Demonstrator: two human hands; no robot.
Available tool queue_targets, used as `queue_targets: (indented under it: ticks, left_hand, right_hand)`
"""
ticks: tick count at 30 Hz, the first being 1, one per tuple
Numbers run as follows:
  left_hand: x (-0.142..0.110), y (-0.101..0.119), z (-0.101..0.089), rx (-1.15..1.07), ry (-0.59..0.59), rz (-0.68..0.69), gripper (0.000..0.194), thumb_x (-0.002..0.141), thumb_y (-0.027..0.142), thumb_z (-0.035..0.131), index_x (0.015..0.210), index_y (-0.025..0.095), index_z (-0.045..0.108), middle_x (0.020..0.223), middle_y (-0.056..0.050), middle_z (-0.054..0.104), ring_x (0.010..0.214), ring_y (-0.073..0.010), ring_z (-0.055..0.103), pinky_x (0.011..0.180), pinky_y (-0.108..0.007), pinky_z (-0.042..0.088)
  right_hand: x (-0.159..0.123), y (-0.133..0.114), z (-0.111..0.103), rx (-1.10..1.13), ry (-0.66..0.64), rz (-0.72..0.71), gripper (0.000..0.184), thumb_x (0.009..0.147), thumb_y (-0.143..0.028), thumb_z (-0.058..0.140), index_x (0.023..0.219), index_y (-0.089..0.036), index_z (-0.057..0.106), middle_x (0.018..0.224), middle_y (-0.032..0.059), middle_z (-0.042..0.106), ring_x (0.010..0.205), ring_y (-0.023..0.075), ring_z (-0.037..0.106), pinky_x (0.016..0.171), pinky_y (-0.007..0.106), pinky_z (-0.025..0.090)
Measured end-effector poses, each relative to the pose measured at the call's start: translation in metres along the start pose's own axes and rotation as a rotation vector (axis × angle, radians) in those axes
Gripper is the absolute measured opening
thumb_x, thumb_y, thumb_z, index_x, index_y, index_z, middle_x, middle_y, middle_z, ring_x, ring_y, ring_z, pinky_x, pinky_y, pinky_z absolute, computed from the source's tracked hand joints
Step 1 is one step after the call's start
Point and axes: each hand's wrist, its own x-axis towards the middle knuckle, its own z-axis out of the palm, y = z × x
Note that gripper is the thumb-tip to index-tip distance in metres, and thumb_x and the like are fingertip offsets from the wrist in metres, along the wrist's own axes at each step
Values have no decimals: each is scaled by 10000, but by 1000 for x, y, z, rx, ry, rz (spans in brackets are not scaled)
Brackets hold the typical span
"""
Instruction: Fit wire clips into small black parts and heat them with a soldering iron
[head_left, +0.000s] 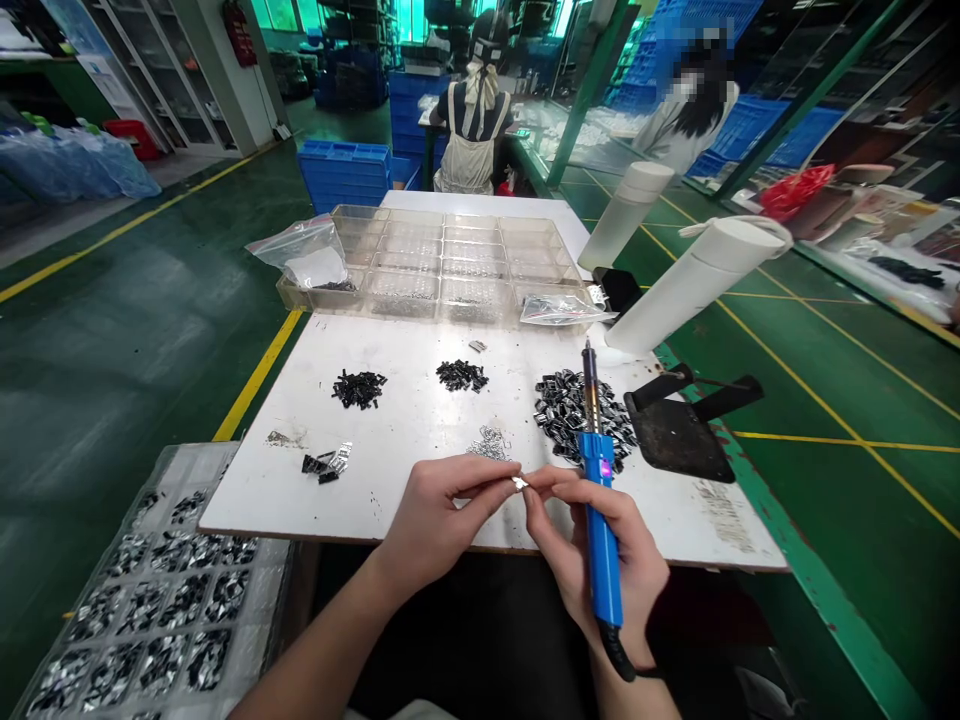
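Note:
My left hand (442, 515) pinches a tiny shiny metal part (519, 483) between thumb and fingers, just above the near edge of the white table (420, 420). My right hand (600, 550) meets it at the same part with thumb and forefinger, while its other fingers hold a blue soldering iron (600, 520) upright, tip pointing away. Just beyond the hands lies a small pile of silvery clips (489, 443). Right of that sits a larger heap of black and silver parts (577, 408).
Two small black piles (360, 388) (462, 375) and some loose parts (326, 463) lie on the table. A clear compartment box (442, 265) stands at the back, an iron stand (679, 425) right, a tray of parts (161, 600) lower left. Two people stand beyond.

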Motion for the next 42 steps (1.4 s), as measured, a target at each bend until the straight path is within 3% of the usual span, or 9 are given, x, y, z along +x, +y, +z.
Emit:
queue_targets:
  ticks: [5,12,16,25,31,38,42]
  left_hand:
    - [3,4,-1,-33,-30,-29,191,937,139,717,1050,191,862,977,-98,834,896,-231,786,726,-280,651]
    - [1,6,-4,-65,-28,-34,208,922,105,703,1011,183,875,909,-94,832,814,-202,779,689,-255,625]
    - [-1,6,-4,-73,-7,-35,207,894,92,710,977,178,879,857,-90,831,746,-194,770,638,-253,612]
    - [-5,4,-4,-7,-16,6,222,831,40,697,883,158,878,760,-78,810,650,-172,715,591,-251,548]
    - [-5,4,-6,19,-21,-83,156,828,84,713,812,128,862,723,-81,800,619,-168,700,576,-246,530]
    - [-1,4,-3,-57,-27,-210,153,864,142,718,886,147,869,799,-85,814,716,-190,745,651,-253,599]
    - [0,4,-2,-52,-35,-195,174,893,167,700,943,141,864,831,-90,818,732,-198,765,677,-271,627]
  right_hand:
    - [-2,1,2,-22,30,-41,316,862,-70,769,1079,-259,639,1010,36,757,939,213,761,882,394,648]
    - [1,-7,5,2,27,-15,339,871,-58,762,1125,-254,652,1024,29,759,914,180,761,848,320,648]
    - [2,-9,3,3,9,-5,323,877,-71,764,1125,-256,673,1020,32,765,890,187,762,864,350,656]
    - [5,-12,-4,126,-79,92,246,859,-74,773,990,-258,676,954,12,765,906,189,770,850,312,643]
    - [5,-12,-4,166,-124,144,228,867,-69,760,906,-244,619,976,11,755,892,175,756,820,286,621]
    - [7,-22,8,203,50,311,208,866,-148,803,922,-250,631,926,6,745,914,153,734,846,249,598]
    - [9,-16,6,216,45,361,237,843,-198,844,944,-237,634,922,26,762,802,148,728,743,238,602]
